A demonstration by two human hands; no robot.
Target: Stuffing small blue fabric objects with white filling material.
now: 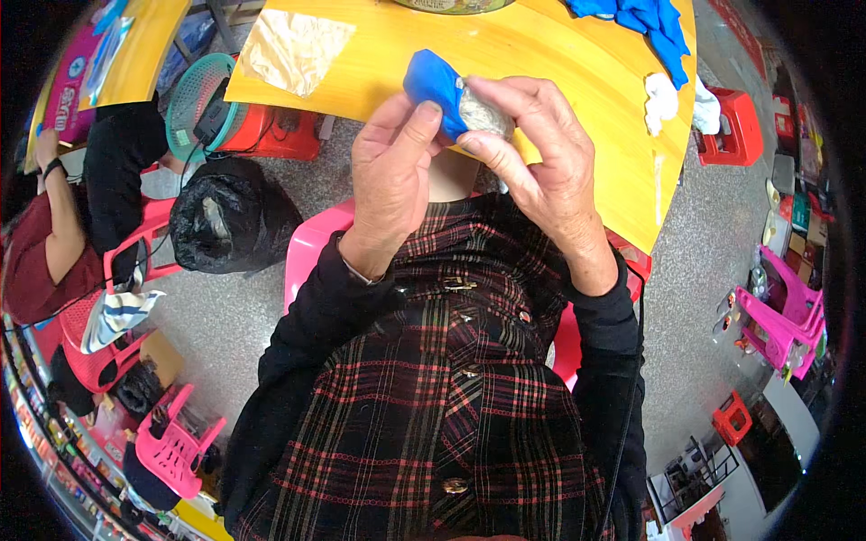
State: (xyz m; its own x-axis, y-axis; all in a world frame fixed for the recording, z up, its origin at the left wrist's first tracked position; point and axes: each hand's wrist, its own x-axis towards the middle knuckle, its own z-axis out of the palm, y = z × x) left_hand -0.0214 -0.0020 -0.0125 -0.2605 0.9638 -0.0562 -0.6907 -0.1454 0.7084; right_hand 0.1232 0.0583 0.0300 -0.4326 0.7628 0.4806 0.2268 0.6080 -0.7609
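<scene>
Over the near edge of the yellow table (532, 54), I hold a small blue cloth piece (433, 81) between both hands. Its left side is pinched under the thumb of my left hand (388, 171), whose other fingers are curled behind it. A greyish-white fluffy wad (484, 115) sits against the cloth's right side. My right hand (550, 153) is closed round that wad, thumb below and fingers above. Whether part of the wad lies inside the cloth cannot be seen.
A pale crinkled sheet (298, 50) lies at the table's left, blue cloths (645, 22) and a white wad (661, 101) at its right. A black bag (230, 216) and teal basket (203, 104) stand left. Another person (54, 234) sits far left. A red stool (731, 131) stands right.
</scene>
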